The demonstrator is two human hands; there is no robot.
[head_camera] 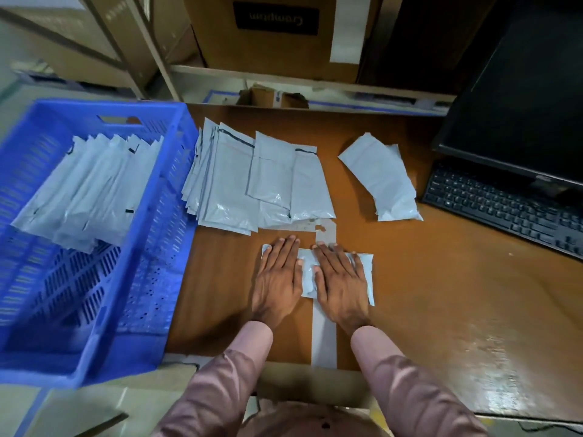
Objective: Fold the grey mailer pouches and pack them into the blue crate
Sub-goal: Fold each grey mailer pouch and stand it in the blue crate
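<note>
A folded grey mailer pouch [306, 272] lies on the brown table near its front edge. My left hand [279, 275] and my right hand [340, 279] lie flat on it side by side, fingers straight, pressing it down. A spread pile of unfolded grey pouches [252, 181] lies just beyond my hands. Another folded pouch [383, 179] lies apart to the right. The blue crate [94, 310] stands at the left with several folded pouches [91, 187] leaning in a row inside it.
A black keyboard [511, 209] and a dark monitor [530, 105] stand at the right. Cardboard boxes [277, 36] sit on a shelf behind the table. A grey tape strip [325, 335] runs down the table toward me.
</note>
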